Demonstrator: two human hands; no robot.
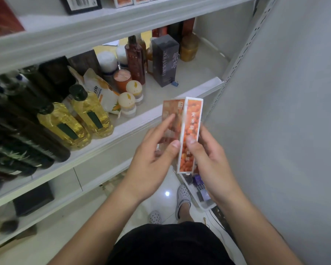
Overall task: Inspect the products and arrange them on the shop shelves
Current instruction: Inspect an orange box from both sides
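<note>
Far left of the orange carton [187,134]: dark bottles [17,131], blurred, crowded together on the middle shelf [191,79].

Nearer the carton, same shelf: two bottles of yellow oil [63,127], black caps, dark green labels, side by side at the shelf's front edge. Just behind them, a white bag with a corn picture [101,88], leaning.

Closer still, up and left of the carton: two small jars with cream lids [126,101], each with a lightning mark, touching or nearly so. Behind those, an orange-lidded tub [122,77], then a tall brown bottle [135,60].

Straight above the carton, further back: a dark box marked LuckyFine [165,60], upright; an amber jar [188,47] just beyond it, toward the shelf's back corner.

Carton itself: tall, narrow, orange fruit print, white lettering down the slim side. Held upright in the air in front of the shelf edge, not touching any shelf.

Left hand [153,159] on the carton's wide face: forefinger laid straight along it, thumb pressed at the corner edge, remaining fingers tucked under and behind. Right hand [208,155] gripping the other side: thumb on the slim printed face, fingers wrapped round the back.

Below the carton, on the tiled floor: white clogs [182,196], and a clear bin [203,204] with small dark and purple boxes.

Right of the carton: a plain grey side panel [275,111].
</note>
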